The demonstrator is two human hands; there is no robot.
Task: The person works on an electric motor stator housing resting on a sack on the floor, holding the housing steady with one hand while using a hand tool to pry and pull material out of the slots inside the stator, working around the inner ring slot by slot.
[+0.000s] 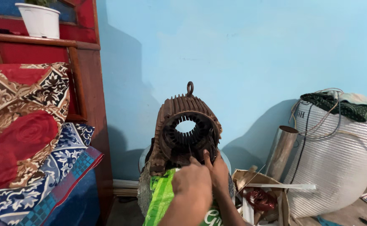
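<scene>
Both hands meet at the lower rim of the rusty motor housing [186, 125], whose bore faces the person: the left hand [191, 182] curled shut in front, the right hand [217, 169] behind, fingertips pinching into the slots.

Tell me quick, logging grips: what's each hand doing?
Left hand: at the motor stator's lower rim; grip cannot be told.
Right hand: fingertips on rim; grip unclear.

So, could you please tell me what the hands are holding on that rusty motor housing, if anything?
Both hands, left hand and right hand, meet at the lower rim of the motor stator. Fingertips press at the slots, but whether anything is pinched cannot be told.
</scene>
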